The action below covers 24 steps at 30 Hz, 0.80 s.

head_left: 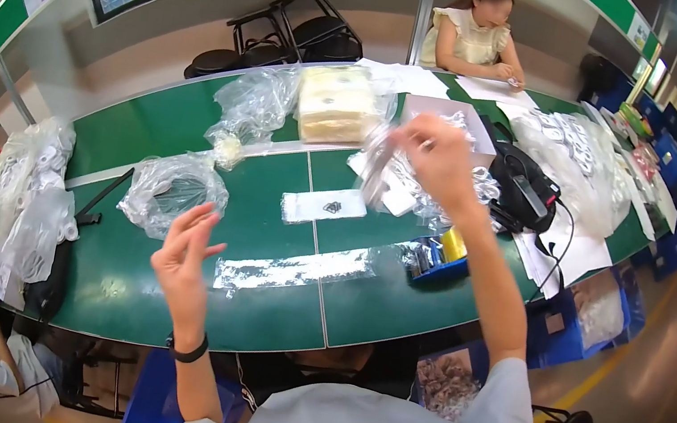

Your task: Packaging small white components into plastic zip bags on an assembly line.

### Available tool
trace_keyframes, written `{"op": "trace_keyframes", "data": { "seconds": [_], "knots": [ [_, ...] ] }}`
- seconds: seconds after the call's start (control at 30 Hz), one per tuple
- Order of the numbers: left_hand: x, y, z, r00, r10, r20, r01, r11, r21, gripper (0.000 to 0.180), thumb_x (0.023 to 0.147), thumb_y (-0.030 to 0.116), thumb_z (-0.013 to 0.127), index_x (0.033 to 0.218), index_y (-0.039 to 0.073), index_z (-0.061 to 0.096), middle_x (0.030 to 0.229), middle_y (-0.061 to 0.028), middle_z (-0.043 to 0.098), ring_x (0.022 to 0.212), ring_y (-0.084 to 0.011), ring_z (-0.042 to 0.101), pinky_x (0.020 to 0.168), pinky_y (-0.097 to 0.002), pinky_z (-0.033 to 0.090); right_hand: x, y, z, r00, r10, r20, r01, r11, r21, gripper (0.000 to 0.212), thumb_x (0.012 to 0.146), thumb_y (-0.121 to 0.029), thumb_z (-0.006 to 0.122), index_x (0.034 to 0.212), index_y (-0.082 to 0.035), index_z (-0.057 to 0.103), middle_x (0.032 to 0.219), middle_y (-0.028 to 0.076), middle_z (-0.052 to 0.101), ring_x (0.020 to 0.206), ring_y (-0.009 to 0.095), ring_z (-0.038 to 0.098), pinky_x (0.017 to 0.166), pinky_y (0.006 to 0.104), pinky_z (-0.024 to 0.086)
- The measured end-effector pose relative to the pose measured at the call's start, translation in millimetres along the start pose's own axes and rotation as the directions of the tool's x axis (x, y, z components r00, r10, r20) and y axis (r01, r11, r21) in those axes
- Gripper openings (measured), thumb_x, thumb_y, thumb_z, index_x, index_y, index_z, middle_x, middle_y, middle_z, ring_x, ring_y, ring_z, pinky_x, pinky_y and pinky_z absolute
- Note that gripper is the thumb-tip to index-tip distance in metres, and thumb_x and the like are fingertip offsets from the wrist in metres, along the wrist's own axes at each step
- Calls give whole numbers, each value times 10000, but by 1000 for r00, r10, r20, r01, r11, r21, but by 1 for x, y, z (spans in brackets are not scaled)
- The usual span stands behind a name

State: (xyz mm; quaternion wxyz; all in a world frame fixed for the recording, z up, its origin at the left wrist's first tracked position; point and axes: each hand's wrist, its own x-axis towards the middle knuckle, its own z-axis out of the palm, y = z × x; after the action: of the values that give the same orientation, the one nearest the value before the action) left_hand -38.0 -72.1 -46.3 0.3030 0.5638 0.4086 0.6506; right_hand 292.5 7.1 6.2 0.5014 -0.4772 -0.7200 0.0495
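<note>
My right hand is raised over the table's middle, its fingers closed on a whitish cable coil smeared by motion. Below and behind that hand lie loose white cables beside an open white box with more cables in it. My left hand hovers above the near left part of the table, fingers stretched and apart, with nothing visible in it. A small clear bag with dark print lies flat between my hands. Nearer to me a clear plastic strip is stuck or laid along the green tabletop.
A blue tape dispenser with yellow tape sits right of the strip. A clear bag of coiled material, a stack of cream bags, a black bag and bagged cables surround the work area. Other people sit at the far side and left.
</note>
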Motion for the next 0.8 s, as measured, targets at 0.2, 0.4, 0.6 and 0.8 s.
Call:
{"op": "trace_keyframes", "data": {
  "seconds": [0.2,0.4,0.6,0.8],
  "knots": [
    [-6,-9,-19,998,-69,5,69,997,-28,201,976,96,596,1034,-28,743,1195,-159,657,1028,-205,667,711,-291,607,52,123,-49,913,-165,-373,-142,729,-670,214,888,-210,671,786,-24,701,851,170,683,754,346,670,696,435,533],
    [-15,-17,-29,978,-184,102,185,983,6,189,973,94,606,1006,-30,745,1136,-140,684,986,-185,671,702,-285,598,22,167,27,948,230,218,6,675,-738,166,804,-193,670,857,-46,726,884,188,704,850,378,689,760,452,557],
    [-19,-12,-17,938,-227,261,243,970,-29,190,973,97,607,994,-39,739,1064,-117,699,945,-176,674,742,-288,583,-21,192,85,820,423,386,93,568,-818,168,805,-139,650,933,-80,742,962,164,730,900,341,714,796,454,568],
    [-25,-21,-31,938,-243,247,245,969,24,260,1006,157,559,1038,-43,721,1025,-92,701,920,-184,695,723,-283,584,-6,176,84,795,544,267,-129,583,-803,243,791,-176,681,1003,-68,736,1053,161,724,985,320,711,828,426,571]
  ]
}}
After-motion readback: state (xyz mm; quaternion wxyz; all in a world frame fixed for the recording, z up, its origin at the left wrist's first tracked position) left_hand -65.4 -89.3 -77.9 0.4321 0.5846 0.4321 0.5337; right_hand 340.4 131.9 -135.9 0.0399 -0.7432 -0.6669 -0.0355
